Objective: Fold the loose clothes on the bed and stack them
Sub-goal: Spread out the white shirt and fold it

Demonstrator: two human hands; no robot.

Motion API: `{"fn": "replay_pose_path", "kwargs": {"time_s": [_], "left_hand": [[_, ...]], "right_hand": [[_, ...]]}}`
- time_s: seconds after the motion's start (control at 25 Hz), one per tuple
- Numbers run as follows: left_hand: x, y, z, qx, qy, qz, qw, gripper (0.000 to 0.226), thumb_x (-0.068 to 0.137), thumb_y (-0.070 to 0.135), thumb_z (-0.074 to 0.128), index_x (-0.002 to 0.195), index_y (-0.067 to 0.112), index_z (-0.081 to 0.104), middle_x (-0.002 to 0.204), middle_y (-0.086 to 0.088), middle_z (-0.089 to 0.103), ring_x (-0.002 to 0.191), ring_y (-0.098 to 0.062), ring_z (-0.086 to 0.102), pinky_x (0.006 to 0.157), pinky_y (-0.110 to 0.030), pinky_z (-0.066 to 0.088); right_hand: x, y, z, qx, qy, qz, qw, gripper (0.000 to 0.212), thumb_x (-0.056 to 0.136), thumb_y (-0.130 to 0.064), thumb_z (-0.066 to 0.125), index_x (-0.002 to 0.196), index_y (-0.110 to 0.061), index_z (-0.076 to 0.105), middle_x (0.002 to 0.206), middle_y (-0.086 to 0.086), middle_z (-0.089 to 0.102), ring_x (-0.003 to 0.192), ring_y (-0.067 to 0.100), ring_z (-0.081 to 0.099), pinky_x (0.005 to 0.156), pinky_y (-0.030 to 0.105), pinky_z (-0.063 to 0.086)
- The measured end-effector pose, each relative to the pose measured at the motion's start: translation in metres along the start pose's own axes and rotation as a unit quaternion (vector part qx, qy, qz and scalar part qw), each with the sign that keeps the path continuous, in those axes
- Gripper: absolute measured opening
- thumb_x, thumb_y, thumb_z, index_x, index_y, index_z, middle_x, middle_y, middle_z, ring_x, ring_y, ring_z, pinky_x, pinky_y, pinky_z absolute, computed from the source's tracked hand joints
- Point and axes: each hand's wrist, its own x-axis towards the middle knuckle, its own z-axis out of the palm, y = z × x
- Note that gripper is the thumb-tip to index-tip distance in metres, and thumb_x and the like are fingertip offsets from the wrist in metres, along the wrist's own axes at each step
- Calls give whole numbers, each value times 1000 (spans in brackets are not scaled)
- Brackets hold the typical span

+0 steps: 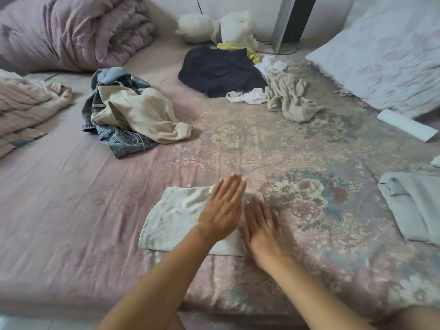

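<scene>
Left hand: left hand (222, 209) lies flat, fingers straight and together, pressing on the pale folded cloth (181, 217) — nothing gripped.
Right hand: right hand (262, 225) also flat with fingers extended, resting on the cloth's right edge, just beside the left hand; it holds nothing.
Cloth: a whitish, roughly rectangular piece lying flat near the front edge of the bed (71, 210), on the floral sheet.
Loose clothes: jeans (119, 136) with a cream garment (142, 113) heaped on them, back left; a dark garment (219, 70) further back, touching a yellow item (238, 47), white pieces (247, 96) and a beige garment (290, 98).
Right side: a folded grey-blue garment (414, 206) — well apart from the hands.
Bedding: rolled quilt (71, 29) back left, pillow (385, 58) back right, plush toy (214, 27) by the wall.
</scene>
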Motion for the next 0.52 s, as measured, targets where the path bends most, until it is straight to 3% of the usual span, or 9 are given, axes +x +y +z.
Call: {"fn": "replay_pose_path", "kwargs": {"time_s": [0.04,0.08,0.16,0.2,0.28,0.36,0.4,0.48,0.52], "left_hand": [[-4,1,2,-28,-81,-7,996,61,97,39,3,150,10,13,157,-8,6,144,-18,-2,117,-33,-9],[-6,1,6,-61,-151,-34,986,73,90,52,-17,151,15,0,156,-3,-10,142,-15,-16,114,-30,-18],[-9,-7,24,-71,-168,-57,982,101,66,66,-39,150,19,-8,151,2,-22,142,-16,-21,114,-31,-18],[-10,-9,24,-83,-174,-67,979,102,65,68,-37,150,19,-8,151,3,-22,143,-16,-20,115,-31,-17],[-7,-8,9,-183,-189,-91,960,75,90,60,-8,151,18,0,157,-1,-10,145,-16,-11,117,-32,-10],[-4,-12,-19,-394,-144,-192,887,50,103,34,25,150,19,18,154,0,20,142,-12,15,115,-26,13],[-4,-19,-34,-489,-101,-246,831,46,103,29,32,147,18,28,148,0,33,136,-12,29,109,-24,25],[-9,-45,-62,-613,-26,-326,719,43,102,35,32,138,13,41,132,-7,52,117,-21,53,95,-31,42],[-14,-59,-72,-650,-14,-354,673,46,101,41,30,133,11,44,122,-10,58,105,-25,59,88,-34,48]], "right_hand": [[-2,-1,-5,27,-15,6,1000,69,86,-57,-11,146,-22,-15,149,-4,-28,142,14,-20,119,39,0],[-5,-4,-8,64,-4,22,998,67,92,-54,1,150,-22,-7,153,-3,-23,143,14,-15,119,37,6],[-10,-11,-11,170,61,109,978,64,97,-40,36,151,-15,11,158,7,8,143,23,18,111,37,29],[-10,-15,-15,236,74,184,951,65,93,-33,49,148,-11,20,152,11,27,135,27,34,103,38,38],[-2,-19,-28,419,44,296,857,51,86,-23,61,132,-5,45,121,12,59,106,27,59,82,37,50],[3,-25,-49,573,3,314,757,31,84,-19,64,110,-3,62,91,9,70,83,24,66,67,34,52],[4,-31,-61,608,-8,288,740,24,84,-18,64,105,-5,64,87,8,71,81,23,68,67,35,53],[5,-57,-76,633,-20,212,745,21,86,-22,62,105,-14,63,92,2,70,84,16,66,66,29,52],[7,-75,-80,614,-27,179,769,24,85,-27,61,108,-19,61,98,0,67,88,13,64,68,27,50]]}}
